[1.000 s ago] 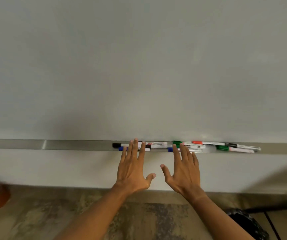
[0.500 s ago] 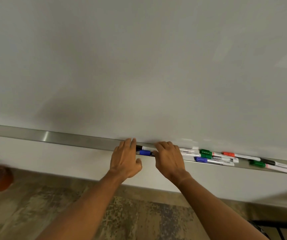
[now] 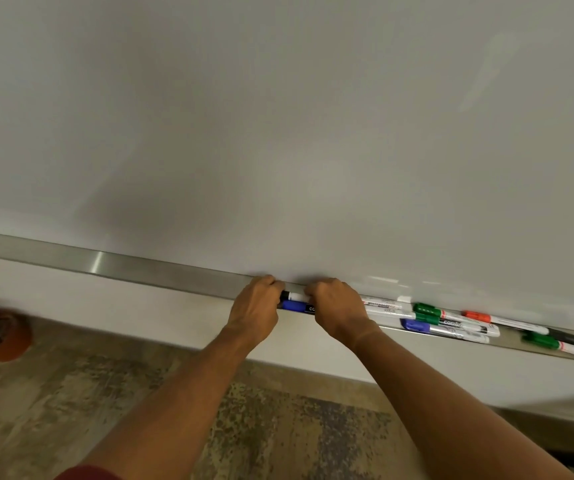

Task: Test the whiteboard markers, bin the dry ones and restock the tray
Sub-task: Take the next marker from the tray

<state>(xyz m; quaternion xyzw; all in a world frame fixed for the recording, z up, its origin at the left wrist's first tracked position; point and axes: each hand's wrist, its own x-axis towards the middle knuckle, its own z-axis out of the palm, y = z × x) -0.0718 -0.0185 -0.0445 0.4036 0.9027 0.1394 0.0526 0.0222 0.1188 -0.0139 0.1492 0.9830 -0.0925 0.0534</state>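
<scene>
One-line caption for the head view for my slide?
Both hands, left and right, curl over markers at the left end of the whiteboard tray; the whiteboard is unmarked.

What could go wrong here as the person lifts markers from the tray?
Both hands, left hand and right hand, curl over the black marker and blue marker; lifting may nudge the crowded loose markers off the narrow tray. A cap pulled off could drop to the floor.

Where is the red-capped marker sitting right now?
In the head view the red-capped marker lies in the metal tray, right of both hands, against the whiteboard just past the green-capped marker.
</scene>
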